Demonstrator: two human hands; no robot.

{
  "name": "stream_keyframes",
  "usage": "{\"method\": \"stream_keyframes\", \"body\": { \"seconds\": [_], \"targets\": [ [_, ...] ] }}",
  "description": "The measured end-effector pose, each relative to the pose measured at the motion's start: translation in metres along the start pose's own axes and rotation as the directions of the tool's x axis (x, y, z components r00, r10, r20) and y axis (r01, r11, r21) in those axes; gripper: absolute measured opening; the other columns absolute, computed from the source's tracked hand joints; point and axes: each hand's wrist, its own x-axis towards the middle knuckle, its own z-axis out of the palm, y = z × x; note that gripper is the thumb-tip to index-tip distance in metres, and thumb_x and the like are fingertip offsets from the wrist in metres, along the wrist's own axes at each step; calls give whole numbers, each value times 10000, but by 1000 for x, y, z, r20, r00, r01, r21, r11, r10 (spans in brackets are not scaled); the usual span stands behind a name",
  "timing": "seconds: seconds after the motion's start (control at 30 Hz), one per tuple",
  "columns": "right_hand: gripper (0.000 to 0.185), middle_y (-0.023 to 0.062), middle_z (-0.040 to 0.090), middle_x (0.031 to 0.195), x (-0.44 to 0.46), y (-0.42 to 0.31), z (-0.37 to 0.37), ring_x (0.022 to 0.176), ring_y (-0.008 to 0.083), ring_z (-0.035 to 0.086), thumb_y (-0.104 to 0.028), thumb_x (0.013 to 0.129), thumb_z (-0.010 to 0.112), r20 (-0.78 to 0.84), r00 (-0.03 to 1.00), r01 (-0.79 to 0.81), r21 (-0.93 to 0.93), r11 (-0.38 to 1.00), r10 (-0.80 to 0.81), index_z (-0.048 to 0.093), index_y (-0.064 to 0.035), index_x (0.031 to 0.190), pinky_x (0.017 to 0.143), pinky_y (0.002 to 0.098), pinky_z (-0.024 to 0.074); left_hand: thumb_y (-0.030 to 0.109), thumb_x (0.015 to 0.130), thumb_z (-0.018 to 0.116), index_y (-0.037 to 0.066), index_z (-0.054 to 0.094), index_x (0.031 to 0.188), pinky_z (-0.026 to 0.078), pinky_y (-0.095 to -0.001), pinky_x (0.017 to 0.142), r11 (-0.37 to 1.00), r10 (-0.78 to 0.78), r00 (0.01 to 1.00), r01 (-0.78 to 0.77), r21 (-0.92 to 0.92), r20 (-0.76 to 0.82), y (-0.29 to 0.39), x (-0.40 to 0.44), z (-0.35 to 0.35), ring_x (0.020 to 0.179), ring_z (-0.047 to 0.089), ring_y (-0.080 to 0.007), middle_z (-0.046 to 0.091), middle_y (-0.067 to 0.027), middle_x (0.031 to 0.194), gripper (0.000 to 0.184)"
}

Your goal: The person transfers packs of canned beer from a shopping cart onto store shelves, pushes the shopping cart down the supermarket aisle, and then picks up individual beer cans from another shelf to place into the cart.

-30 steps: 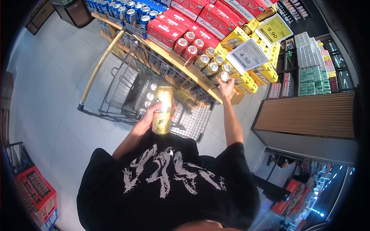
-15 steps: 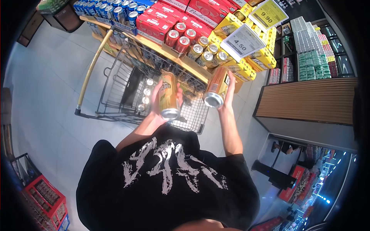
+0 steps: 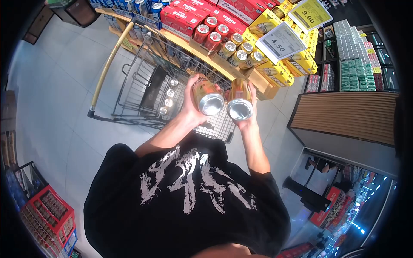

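My left hand (image 3: 192, 103) is wrapped round a gold beer can (image 3: 204, 87), tilted so that its silver end faces me. A second gold beer can (image 3: 241, 91) is gripped in my right hand (image 3: 253, 115), its silver end also turned toward me. The two cans are side by side with a small gap between them, above the shopping cart (image 3: 142, 92). Inside the cart stands a row of several silver-topped cans (image 3: 171, 93). More gold cans (image 3: 241, 56) stand on the display shelf just beyond my hands.
Red Budweiser packs (image 3: 180, 20), red cans (image 3: 214, 40) and blue cans (image 3: 141, 7) fill the shelf beyond the cart. Price signs (image 3: 282, 43) hang over yellow cartons (image 3: 303, 62). A ribbed counter (image 3: 344, 117) stands at right, a red crate display (image 3: 53, 210) at lower left.
My left hand has brought its can rightward, close to the right one. Both cans have tipped so more of their silver ends shows. The view has shifted slightly.
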Motion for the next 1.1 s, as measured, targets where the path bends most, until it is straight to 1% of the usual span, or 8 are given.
{"method": "stream_keyframes", "body": {
  "seconds": [0.2, 0.3, 0.37, 0.5, 0.7, 0.77, 0.93, 1.1],
  "targets": [
    [538, 141, 632, 911, -9, -7, 4, 776, 237, 656, -474, 854, 657, -13, 1000, -19, -146, 989, 17, 573, -14, 1120, 686, 322, 576, 391, 843, 667, 43, 545, 1114, 547, -385, 810, 951, -154, 988, 152, 268, -14, 13, -11, 0, 876, 645, -223, 633, -115, 947, 458],
    [467, 138, 654, 995, -4, -6, -13, 824, 204, 663, -377, 888, 637, 128, 989, 114, -358, 927, -73, 566, 3, 1149, 715, 307, 564, 282, 845, 683, 40, 542, 1159, 524, -384, 869, 823, 94, 985, -160, 545, 147, 14, -6, -24, 925, 640, -209, 638, -101, 1003, 420],
    [444, 111, 664, 1018, -5, 3, -20, 862, 169, 662, -336, 875, 678, 129, 941, 328, -572, 751, -313, 567, -3, 1146, 740, 300, 548, 74, 731, 787, 54, 518, 1216, 498, -337, 913, 618, 258, 938, -345, 706, 233, 15, -11, -28, 1008, 620, -179, 619, -61, 1068, 555],
    [594, 103, 646, 1077, -14, 9, -21, 1011, 170, 622, -82, 712, 833, 436, 747, 659, -585, 473, -501, 484, -28, 1191, 922, 336, 483, 133, 602, 892, 51, 524, 1213, 478, -351, 919, -85, 336, 676, -672, 735, 656, 26, -8, -50, 1028, 600, -213, 591, -72, 1092, 718],
    [740, 118, 653, 1085, -1, 12, -30, 1021, 222, 637, -142, 623, 883, 650, 622, 714, -700, -26, -436, 459, -40, 1221, 931, 362, 486, 161, 576, 893, 77, 603, 1140, 484, -371, 904, -467, 289, 668, -526, 710, 685, 43, -20, -59, 1038, 598, -281, 601, -110, 1078, 639],
    [724, 131, 665, 1068, 13, 13, -45, 1025, 207, 639, -143, 634, 860, 516, 766, 559, -829, 0, -383, 473, -47, 1239, 930, 342, 484, 163, 580, 889, 78, 603, 1143, 492, -381, 895, -666, 284, 613, -427, 612, 737, 53, -10, -81, 1029, 609, -300, 618, -120, 1082, 637],
    [630, 106, 694, 966, 64, 42, -116, 930, 182, 666, -165, 658, 851, 327, 849, 353, -935, -14, -416, 500, -38, 1166, 860, 313, 513, 143, 598, 864, 74, 568, 1082, 488, -375, 914, -300, 471, 810, -226, 927, 350, 58, 7, -175, 1054, 601, -316, 608, -149, 1110, 573],
    [678, 123, 710, 922, 90, 77, -163, 887, 228, 697, -182, 650, 865, 183, 915, 168, -983, -73, -360, 454, -48, 1172, 812, 337, 535, 82, 569, 815, 69, 563, 1134, 490, -424, 904, -563, 500, 738, -120, 818, 453, 69, 27, -251, 1059, 555, -360, 548, -149, 1113, 619]
  ]
}}
